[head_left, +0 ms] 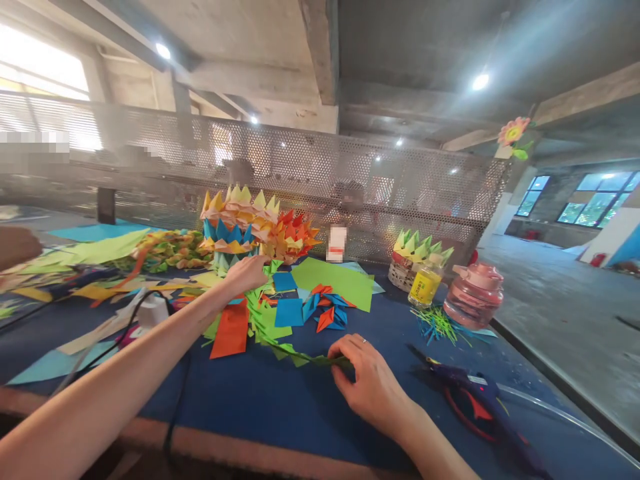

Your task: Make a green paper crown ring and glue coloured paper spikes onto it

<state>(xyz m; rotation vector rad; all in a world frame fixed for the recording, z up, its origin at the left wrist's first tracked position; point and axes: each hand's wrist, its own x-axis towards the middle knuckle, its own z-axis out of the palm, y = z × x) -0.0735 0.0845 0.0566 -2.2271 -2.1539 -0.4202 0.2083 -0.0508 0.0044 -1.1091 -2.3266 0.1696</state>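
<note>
While L-hand (pixel 247 273) at flower (pixel 250 217), R-hand (pixel 367 380) on strip (pixel 300 358).

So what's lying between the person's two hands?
In the head view, loose paper: an orange sheet, green pieces and a blue square lie between the left hand and the right hand, which pinches a green strip.

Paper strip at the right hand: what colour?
Green. The paper strip by the right hand shows best in the head view.

We're on the body now | two bare arms, uncovered all the way back to the picture's edge | left hand (pixel 249 272): bare | right hand (pixel 371 385): bare as well, and we spot a thin pale ring (pixel 363 341) on one finger
</note>
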